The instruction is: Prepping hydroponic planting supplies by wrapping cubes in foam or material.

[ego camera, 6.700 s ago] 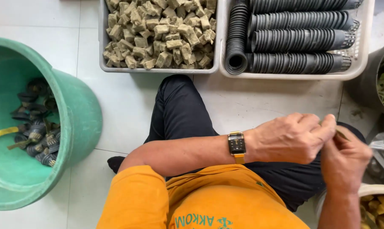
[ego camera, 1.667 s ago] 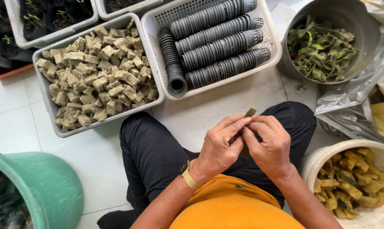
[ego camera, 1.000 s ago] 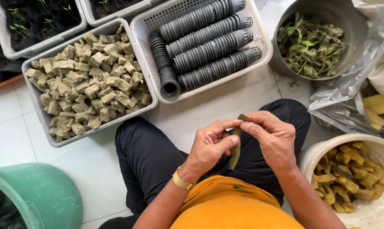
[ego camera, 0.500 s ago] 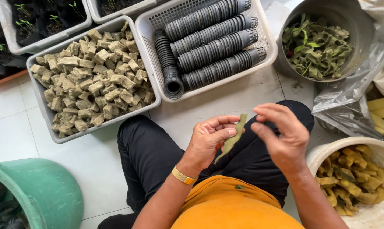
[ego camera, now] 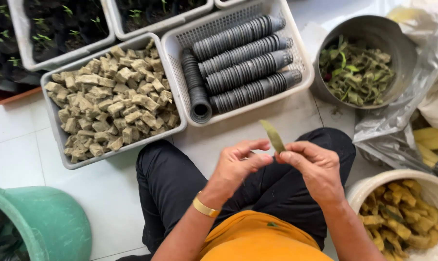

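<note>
A thin yellow-green leaf strip (ego camera: 273, 135) stands up between my two hands above my lap. My right hand (ego camera: 311, 166) pinches its lower end between thumb and fingers. My left hand (ego camera: 238, 166) is just beside it, fingers curled, its thumb tip close to the strip's base; whether it touches the strip I cannot tell. A gold bracelet sits on my left wrist. I sit on a white tiled floor in black trousers (ego camera: 180, 183) and an orange shirt.
Ahead lie a grey tray of tan cubes (ego camera: 110, 104), a white basket of stacked black net pots (ego camera: 238, 67), and trays of seedlings (ego camera: 59, 24). A metal bowl of green leaves (ego camera: 359, 67) and a white bucket of yellowish pieces (ego camera: 402, 217) are at right. A green bucket (ego camera: 40, 227) stands at left.
The leaf strip has gone from hanging between my hands to standing upright in my right fingers. My hands came back close together. The view shifted slightly right.
</note>
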